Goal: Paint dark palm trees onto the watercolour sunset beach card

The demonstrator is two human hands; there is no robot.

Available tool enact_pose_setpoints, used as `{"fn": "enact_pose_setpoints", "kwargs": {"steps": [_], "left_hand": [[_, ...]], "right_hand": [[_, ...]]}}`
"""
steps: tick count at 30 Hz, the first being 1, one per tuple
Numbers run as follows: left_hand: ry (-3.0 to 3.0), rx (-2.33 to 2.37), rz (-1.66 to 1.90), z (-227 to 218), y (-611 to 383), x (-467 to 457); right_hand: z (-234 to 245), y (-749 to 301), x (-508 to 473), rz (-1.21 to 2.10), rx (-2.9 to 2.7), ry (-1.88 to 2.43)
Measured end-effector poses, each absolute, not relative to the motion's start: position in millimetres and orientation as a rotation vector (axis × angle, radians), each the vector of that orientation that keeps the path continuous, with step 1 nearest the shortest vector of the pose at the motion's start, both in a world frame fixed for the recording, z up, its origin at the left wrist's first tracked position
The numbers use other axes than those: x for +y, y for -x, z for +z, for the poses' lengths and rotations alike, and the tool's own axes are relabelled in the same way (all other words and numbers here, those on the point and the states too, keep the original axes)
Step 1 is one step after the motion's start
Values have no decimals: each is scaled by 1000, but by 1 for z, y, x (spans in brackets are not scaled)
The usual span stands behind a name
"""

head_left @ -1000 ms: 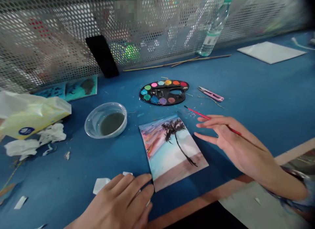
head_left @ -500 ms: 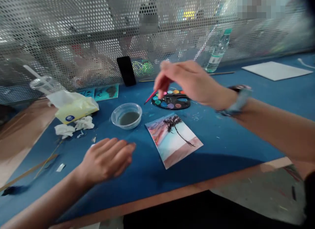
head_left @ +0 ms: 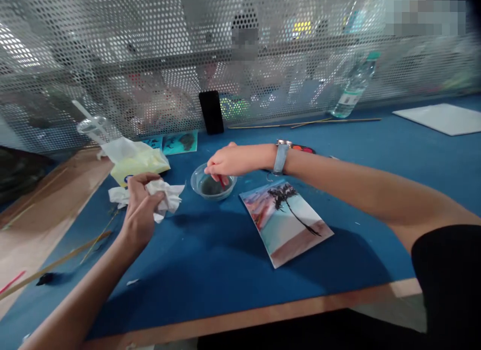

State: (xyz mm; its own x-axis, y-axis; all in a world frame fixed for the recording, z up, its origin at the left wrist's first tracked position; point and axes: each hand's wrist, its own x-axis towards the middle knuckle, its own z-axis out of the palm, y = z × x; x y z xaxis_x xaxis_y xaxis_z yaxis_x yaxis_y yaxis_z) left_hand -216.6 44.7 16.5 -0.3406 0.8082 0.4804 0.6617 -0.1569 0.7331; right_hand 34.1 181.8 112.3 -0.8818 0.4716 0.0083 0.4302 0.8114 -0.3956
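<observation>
My right hand sits over a clear plastic bowl of murky grey water, shut on a red-handled paintbrush whose tip is down in the bowl. My left hand grips a crumpled white tissue to the left of the bowl. A painting of a black palm tree on a pink and turquoise beach lies on the blue table to the right of the bowl. A round watercolour palette is mostly hidden behind my right forearm.
A yellow tissue packet lies back left, near a clear plastic cup. Along the perforated metal screen stand a black phone and a water bottle. Thin sticks lie before them; a white board lies right.
My right hand has moved left from the palette to the bowl and dipped the brush in the water. My left hand has lifted a crumpled tissue from the table.
</observation>
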Motion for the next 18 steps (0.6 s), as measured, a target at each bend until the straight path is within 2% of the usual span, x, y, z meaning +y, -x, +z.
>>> {"fn": "enact_pose_setpoints", "kwargs": {"steps": [5,10,13,18], "left_hand": [[-1669,1794,1456,38,218,63],[-1783,1643,1411,85,216,88],[-1854,1563,1438,107,207,106],[-1893,1392,1394,109,157,121]], "right_hand": [[117,-48,186,566,-2689,694],[128,-62,195,982,-2192,653],[129,-66,196,1016,-1987,638],[136,-77,184,1047,-1846,541]]}}
